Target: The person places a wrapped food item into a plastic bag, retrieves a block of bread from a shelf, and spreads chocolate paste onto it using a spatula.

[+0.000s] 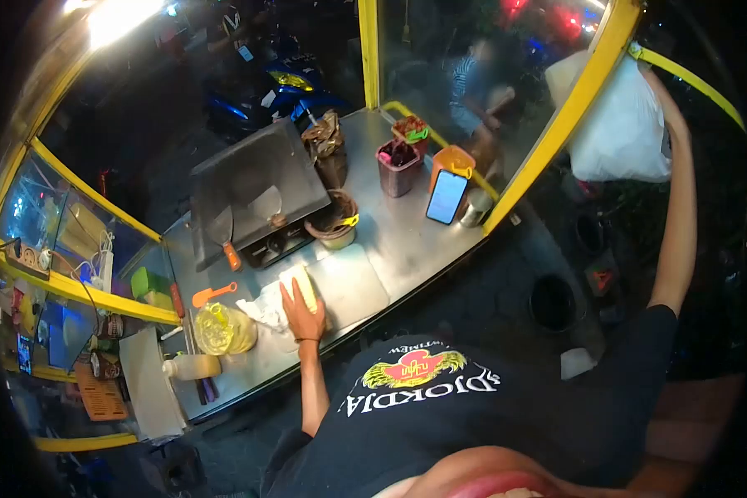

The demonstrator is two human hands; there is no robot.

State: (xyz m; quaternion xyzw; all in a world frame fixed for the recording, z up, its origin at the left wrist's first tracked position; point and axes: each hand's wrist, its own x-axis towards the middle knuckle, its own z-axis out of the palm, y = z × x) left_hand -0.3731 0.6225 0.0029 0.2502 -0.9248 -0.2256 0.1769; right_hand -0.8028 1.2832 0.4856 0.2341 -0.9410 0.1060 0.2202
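Note:
On the metal counter (398,241), my left hand (305,318) is closed around a pale yellow piece (309,290), maybe a folded cloth. Beside that hand lies a crumpled whitish wrapper or cloth (266,307). My right arm is raised at the far right, with my right hand (647,75) at the upper edge of a hanging white plastic bag (618,129); its fingers are hidden. Left of my left hand stands a clear tub (224,329) of pale yellow contents. A tub of dark brown filling (334,220) is above it.
A dark griddle (253,187) holds two scrapers. Farther right are a red tub (398,168), an orange tub (454,159) and a propped phone (447,197). A bottle (192,367) lies at the left. Yellow posts (556,124) frame the stall; a person (469,91) is outside.

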